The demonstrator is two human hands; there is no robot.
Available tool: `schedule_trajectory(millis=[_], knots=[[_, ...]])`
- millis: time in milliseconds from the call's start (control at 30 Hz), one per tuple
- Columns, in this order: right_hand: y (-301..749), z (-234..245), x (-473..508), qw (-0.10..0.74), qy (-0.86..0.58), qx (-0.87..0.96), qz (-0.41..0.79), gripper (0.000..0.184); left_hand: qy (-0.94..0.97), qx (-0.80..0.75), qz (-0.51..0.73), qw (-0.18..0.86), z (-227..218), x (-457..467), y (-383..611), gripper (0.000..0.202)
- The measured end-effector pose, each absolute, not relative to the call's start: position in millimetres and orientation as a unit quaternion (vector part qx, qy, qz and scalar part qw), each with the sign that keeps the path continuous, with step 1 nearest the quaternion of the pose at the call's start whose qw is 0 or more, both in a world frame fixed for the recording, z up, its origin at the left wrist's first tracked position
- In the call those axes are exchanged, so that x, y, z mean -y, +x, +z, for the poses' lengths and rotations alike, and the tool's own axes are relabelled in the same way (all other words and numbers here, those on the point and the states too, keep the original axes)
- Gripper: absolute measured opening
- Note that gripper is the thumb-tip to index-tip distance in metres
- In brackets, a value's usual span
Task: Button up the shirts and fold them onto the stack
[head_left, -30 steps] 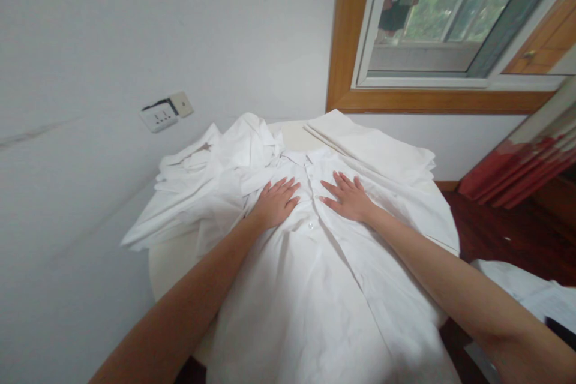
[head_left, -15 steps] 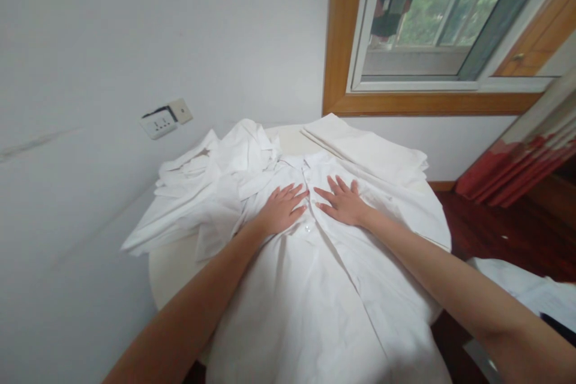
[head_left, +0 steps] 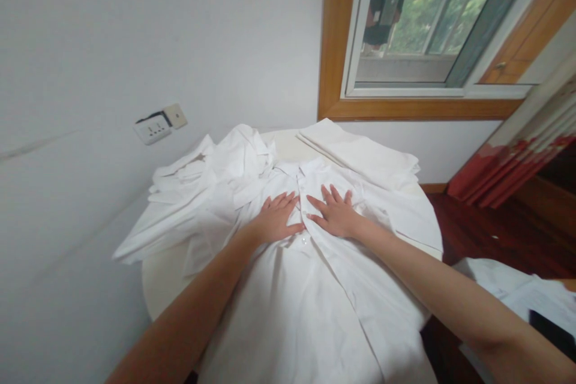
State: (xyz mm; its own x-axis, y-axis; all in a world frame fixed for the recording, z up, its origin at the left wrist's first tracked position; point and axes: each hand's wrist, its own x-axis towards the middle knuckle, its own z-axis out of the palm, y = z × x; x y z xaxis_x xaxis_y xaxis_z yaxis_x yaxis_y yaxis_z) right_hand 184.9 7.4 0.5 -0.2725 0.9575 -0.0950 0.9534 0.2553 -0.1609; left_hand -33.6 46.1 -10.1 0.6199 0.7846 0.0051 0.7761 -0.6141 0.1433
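A white buttoned shirt [head_left: 288, 312] is spread over a round table, its collar toward the wall and its lower part draping toward me. My left hand [head_left: 278, 217] lies flat on the chest of the shirt, just left of the button strip. Across the strip, my right hand [head_left: 333, 211] presses flat on the cloth with its fingers spread. Neither hand grips anything. A clear button shows just below the hands. Wrinkles run through the fabric around both palms.
Crumpled white cloth [head_left: 211, 174] is heaped on the table's left. A folded off-white cloth [head_left: 360, 153] lies at the back right of the table [head_left: 157, 282]. Beyond are a wall socket [head_left: 153, 128], a window and a red-and-cream curtain [head_left: 490, 156]. White items sit lower right.
My hands have slid slightly toward me over the shirt and stay flat. The whole view has shifted a little, with the scene sitting slightly further left and lower.
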Motion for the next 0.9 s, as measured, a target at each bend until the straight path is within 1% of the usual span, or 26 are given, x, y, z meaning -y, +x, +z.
schedule_trajectory(millis=[67,133,200,233,300,400,467,600,900], knots=[[182.7,4.7,-9.2,0.004,-0.605,0.790,0.103,0.074,0.901,-0.428,0.031,0.059,-6.6,-45.0,-36.1,0.074],[183.0,13.1,-15.2,0.009,-0.601,0.793,0.103,0.076,0.904,-0.420,0.065,0.041,-1.2,-45.8,-37.0,0.061],[184.0,22.2,-25.5,0.032,-0.602,0.794,0.082,0.066,0.895,-0.432,0.113,0.013,4.5,-48.3,-34.8,0.041],[184.2,25.3,-31.6,0.046,-0.607,0.791,0.065,0.059,0.887,-0.443,0.135,0.000,6.6,-49.9,-32.5,0.037],[183.2,25.5,-44.4,0.067,-0.622,0.780,0.027,0.049,0.873,-0.453,0.182,-0.020,8.0,-52.4,-26.3,0.037],[179.8,10.0,-60.2,0.092,-0.654,0.750,-0.020,0.047,0.876,-0.424,0.229,-0.025,0.9,-52.9,-16.9,0.038],[179.0,-4.4,-66.8,0.093,-0.676,0.731,-0.020,0.053,0.881,-0.426,0.205,-0.014,-7.5,-51.3,-13.3,0.042],[183.7,-20.1,-72.4,0.062,-0.680,0.731,0.023,0.065,0.880,-0.458,0.130,0.012,-19.4,-48.1,-13.3,0.046],[197.5,-16.7,-84.5,0.049,-0.658,0.750,0.044,0.069,0.875,-0.467,0.130,0.006,-25.7,-52.2,-7.7,0.048]])
